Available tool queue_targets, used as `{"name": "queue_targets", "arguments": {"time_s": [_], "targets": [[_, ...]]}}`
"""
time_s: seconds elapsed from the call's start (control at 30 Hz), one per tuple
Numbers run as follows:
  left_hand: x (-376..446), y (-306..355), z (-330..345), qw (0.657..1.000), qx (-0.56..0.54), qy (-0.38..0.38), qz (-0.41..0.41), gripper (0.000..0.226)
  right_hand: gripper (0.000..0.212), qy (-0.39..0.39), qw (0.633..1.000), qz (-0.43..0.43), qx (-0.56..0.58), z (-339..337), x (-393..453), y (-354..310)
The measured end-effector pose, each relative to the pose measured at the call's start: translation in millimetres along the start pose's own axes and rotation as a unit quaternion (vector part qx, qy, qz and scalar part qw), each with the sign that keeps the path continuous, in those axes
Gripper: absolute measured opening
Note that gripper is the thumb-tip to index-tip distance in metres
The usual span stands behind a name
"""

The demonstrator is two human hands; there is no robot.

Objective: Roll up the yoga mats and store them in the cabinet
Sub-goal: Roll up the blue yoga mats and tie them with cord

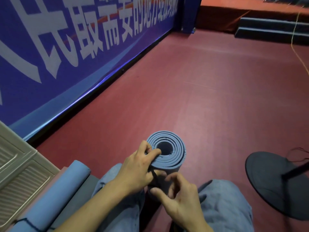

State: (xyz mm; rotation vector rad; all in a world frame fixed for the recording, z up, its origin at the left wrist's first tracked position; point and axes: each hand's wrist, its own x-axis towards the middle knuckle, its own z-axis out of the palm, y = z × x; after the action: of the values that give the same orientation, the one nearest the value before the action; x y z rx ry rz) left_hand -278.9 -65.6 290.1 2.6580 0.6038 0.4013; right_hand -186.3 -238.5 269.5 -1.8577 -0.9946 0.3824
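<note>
Blue foam, wound tight, stands on end between the person's knees: this mat [167, 153] is rolled, with the left hand [138, 166] gripping its top edge and pinching a dark strap [153, 177] against its side. Just below the mat's rim, the right hand [180, 196] hovers with fingers loosely curled, holding nothing I can make out. Tying looks like what's left here; a second roll [55, 196] lies left of the mat beside the cabinet [20, 168], and neither is stored yet.
</note>
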Motion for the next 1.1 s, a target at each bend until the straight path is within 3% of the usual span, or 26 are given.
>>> {"name": "queue_targets", "arguments": {"time_s": [0.13, 0.3, 0.43, 0.53, 0.6, 0.67, 0.83, 0.97, 1.1], "targets": [[-3.3, 5.2, 1.4, 1.0, -0.009, 0.003, -0.003, 0.055, 0.023, -0.017, 0.999, -0.018, -0.035, 11.3, -8.2, 8.6], [-5.9, 6.0, -2.4, 0.999, -0.015, -0.03, -0.001, 0.052, 0.016, 0.095, 0.994, -0.051, -0.01, -9.6, -0.5, 12.7], [-11.2, -3.7, -4.4, 0.999, -0.029, -0.038, 0.009, 0.06, 0.012, 0.152, 0.981, -0.048, -0.106, -43.3, 23.5, 19.7], [-11.1, 2.9, -4.1, 0.998, -0.033, -0.038, 0.038, 0.062, 0.013, 0.15, 0.963, -0.12, -0.188, -55.5, 49.3, 15.4], [-12.7, 9.3, -5.2, 0.996, -0.03, -0.05, 0.063, 0.06, 0.01, 0.17, 0.963, -0.125, -0.166, -60.2, 69.6, 14.7], [-18.0, 10.3, -6.7, 0.993, -0.044, -0.074, 0.08, 0.059, 0.01, 0.184, 0.977, -0.092, -0.061, -65.6, 87.4, 13.3], [-28.2, 0.8, -15.3, 0.985, -0.096, -0.119, 0.085, 0.054, 0.005, -0.021, 0.999, -0.026, -0.031, -57.4, 102.4, 6.8], [-30.7, -0.6, -16.9, 0.983, -0.135, -0.111, 0.048, 0.053, 0.011, -0.019, 1.0, -0.012, 0.021, -53.9, 100.1, 8.5], [-40.3, -5.7, -7.1, 0.988, -0.146, -0.035, 0.021, 0.053, 0.013, -0.046, 0.998, -0.009, 0.037, -54.9, 100.0, 8.9]]}}
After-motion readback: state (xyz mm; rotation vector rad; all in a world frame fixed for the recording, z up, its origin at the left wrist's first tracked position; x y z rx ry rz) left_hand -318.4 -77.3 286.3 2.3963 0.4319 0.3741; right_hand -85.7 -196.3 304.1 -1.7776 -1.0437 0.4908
